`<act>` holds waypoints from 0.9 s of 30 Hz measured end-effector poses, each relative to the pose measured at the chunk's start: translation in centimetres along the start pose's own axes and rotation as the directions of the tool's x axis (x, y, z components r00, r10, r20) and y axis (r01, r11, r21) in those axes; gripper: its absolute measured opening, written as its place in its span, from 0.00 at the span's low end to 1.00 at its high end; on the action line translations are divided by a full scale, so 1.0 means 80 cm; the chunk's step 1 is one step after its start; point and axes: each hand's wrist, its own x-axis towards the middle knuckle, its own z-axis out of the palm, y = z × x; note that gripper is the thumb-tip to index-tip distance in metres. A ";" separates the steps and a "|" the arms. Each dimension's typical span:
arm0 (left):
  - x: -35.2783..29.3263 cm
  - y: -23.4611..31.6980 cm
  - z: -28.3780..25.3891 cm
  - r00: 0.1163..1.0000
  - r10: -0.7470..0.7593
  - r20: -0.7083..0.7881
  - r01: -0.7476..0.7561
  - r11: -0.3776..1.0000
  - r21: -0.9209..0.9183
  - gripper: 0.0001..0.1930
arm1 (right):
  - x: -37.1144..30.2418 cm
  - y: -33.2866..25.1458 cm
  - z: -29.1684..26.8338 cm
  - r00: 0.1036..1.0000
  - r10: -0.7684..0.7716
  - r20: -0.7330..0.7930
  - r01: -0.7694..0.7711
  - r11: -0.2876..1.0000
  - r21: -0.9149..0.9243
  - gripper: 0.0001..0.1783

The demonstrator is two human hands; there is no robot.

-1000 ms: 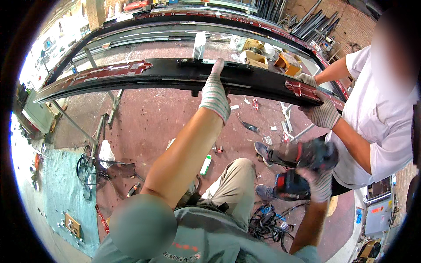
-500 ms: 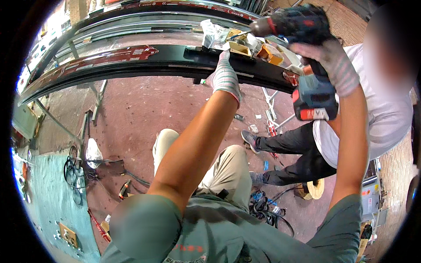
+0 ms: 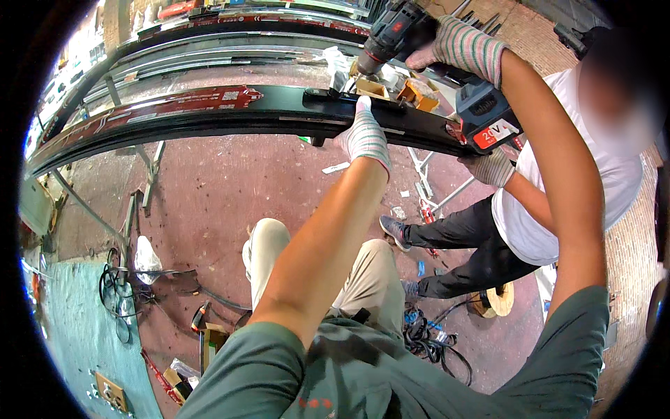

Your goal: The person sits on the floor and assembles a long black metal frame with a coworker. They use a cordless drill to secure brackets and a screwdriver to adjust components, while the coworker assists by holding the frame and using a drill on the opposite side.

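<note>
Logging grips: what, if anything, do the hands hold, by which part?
Right hand: drill, by its handle. Left hand: black beam, at its near edge.

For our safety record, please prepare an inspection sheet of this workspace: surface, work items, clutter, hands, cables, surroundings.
Surface: reddish floor with scraps; teal mat at left.
Work items: black bar, partly covered by red film; cordless drill, bit contact unclear.
Clutter: open cardboard box beyond the bar; white plastic bag at left.
Left hand: gloved, grips the black bar, thumb on top.
Right hand: gloved, holds the cordless drill.
Cables: black tangle on the floor; another loop by the mat.
Surroundings: co-worker at right; brickwork behind.
</note>
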 end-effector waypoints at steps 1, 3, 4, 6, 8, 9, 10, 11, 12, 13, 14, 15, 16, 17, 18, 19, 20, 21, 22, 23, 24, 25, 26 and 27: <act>0.002 -0.002 0.003 1.000 0.002 0.003 -0.002 1.000 -0.007 0.52 | 0.002 -0.003 -0.005 0.988 0.138 0.066 -0.138 0.990 0.006 0.36; -0.002 -0.002 0.004 1.000 0.012 -0.007 -0.012 1.000 -0.012 0.52 | 0.000 -0.007 -0.006 0.990 0.134 0.050 -0.130 0.989 -0.069 0.35; -0.005 -0.002 0.004 1.000 0.014 -0.013 -0.014 1.000 -0.007 0.52 | 0.000 -0.009 -0.007 0.991 0.131 0.041 -0.126 0.986 -0.107 0.35; -0.022 0.002 0.003 1.000 0.009 -0.027 -0.009 1.000 0.013 0.51 | -0.002 -0.009 -0.007 0.992 0.127 0.028 -0.120 0.976 -0.181 0.34; -0.028 0.006 0.000 1.000 0.021 -0.023 -0.021 1.000 0.000 0.51 | -0.003 -0.015 -0.007 0.986 0.147 0.080 -0.135 0.981 -0.140 0.34; -0.027 0.009 -0.003 0.999 0.039 -0.012 -0.039 0.999 -0.026 0.51 | -0.002 -0.022 -0.008 0.976 0.163 0.141 -0.156 0.986 -0.063 0.33; -0.026 0.012 -0.006 0.998 0.057 -0.012 -0.057 0.998 -0.039 0.51 | -0.001 -0.026 -0.008 0.964 0.173 0.203 -0.180 0.984 0.014 0.33; -0.027 0.011 -0.005 0.998 0.066 -0.004 -0.066 0.996 -0.052 0.51 | 0.000 -0.026 -0.008 0.976 0.150 0.160 -0.146 0.989 -0.039 0.33; -0.029 0.011 -0.005 0.997 0.075 -0.005 -0.076 0.996 -0.051 0.51 | 0.002 -0.024 -0.007 0.985 0.124 0.119 -0.113 0.989 -0.093 0.32; -0.029 0.011 -0.005 0.997 0.083 -0.003 -0.083 0.995 -0.053 0.51 | 0.005 -0.021 -0.005 0.993 0.093 0.079 -0.080 0.986 -0.147 0.32; -0.030 0.008 -0.003 0.996 0.085 0.002 -0.084 0.995 -0.054 0.51 | 0.008 -0.014 -0.003 0.999 0.013 0.052 -0.007 0.995 -0.104 0.32; -0.031 0.004 -0.001 0.996 0.084 0.013 -0.083 0.995 -0.056 0.51 | 0.012 0.004 0.000 0.998 -0.065 0.022 0.066 0.996 -0.063 0.32; -0.032 0.000 0.001 0.997 0.080 0.018 -0.079 0.995 -0.054 0.51 | 0.022 0.030 0.006 0.990 -0.140 -0.012 0.140 0.990 -0.024 0.32; -0.031 0.001 0.000 0.996 0.084 0.017 -0.083 0.995 -0.052 0.51 | 0.029 0.020 0.007 0.997 -0.054 0.054 0.059 0.995 -0.082 0.29; -0.030 0.002 0.000 0.996 0.084 0.010 -0.084 0.995 -0.046 0.51 | 0.036 0.011 0.007 0.992 0.031 0.121 -0.013 0.988 -0.153 0.26; -0.030 0.002 0.000 0.996 0.092 0.008 -0.091 0.995 -0.044 0.51 | 0.029 0.010 -0.006 0.972 0.025 0.232 -0.033 0.999 0.034 0.26; -0.026 0.008 -0.006 0.994 0.111 -0.007 -0.111 0.993 -0.043 0.51 | 0.010 -0.037 -0.018 0.941 -0.020 0.337 -0.061 0.972 0.227 0.27; -0.030 0.007 -0.004 0.993 0.122 0.002 -0.121 0.992 -0.045 0.51 | 0.006 -0.037 -0.021 0.940 0.008 0.342 -0.107 0.956 0.273 0.18; -0.034 0.007 -0.002 0.994 0.112 0.005 -0.112 0.993 -0.035 0.51 | 0.003 -0.040 -0.026 0.929 0.059 0.365 -0.155 0.959 0.239 0.19; -0.036 0.008 -0.003 0.994 0.107 0.003 -0.107 0.994 -0.025 0.51 | 0.004 -0.047 -0.029 0.917 0.105 0.386 -0.198 0.958 0.210 0.19; -0.038 0.010 -0.003 0.997 0.082 -0.006 -0.082 0.997 -0.003 0.51 | 0.005 -0.053 -0.031 0.901 0.150 0.406 -0.240 0.954 0.180 0.19; -0.040 0.011 -0.003 0.998 0.057 -0.016 -0.056 0.998 0.019 0.51 | 0.004 -0.058 -0.033 0.911 0.197 0.363 -0.262 0.955 0.138 0.20; -0.043 0.013 -0.003 0.998 0.057 -0.023 -0.056 0.998 0.027 0.51 | 0.004 -0.063 -0.034 0.917 0.240 0.317 -0.284 0.954 0.097 0.21; -0.046 0.015 -0.004 0.998 0.057 -0.031 -0.056 0.998 0.035 0.51 | 0.004 -0.066 -0.035 0.921 0.281 0.269 -0.307 0.950 0.058 0.22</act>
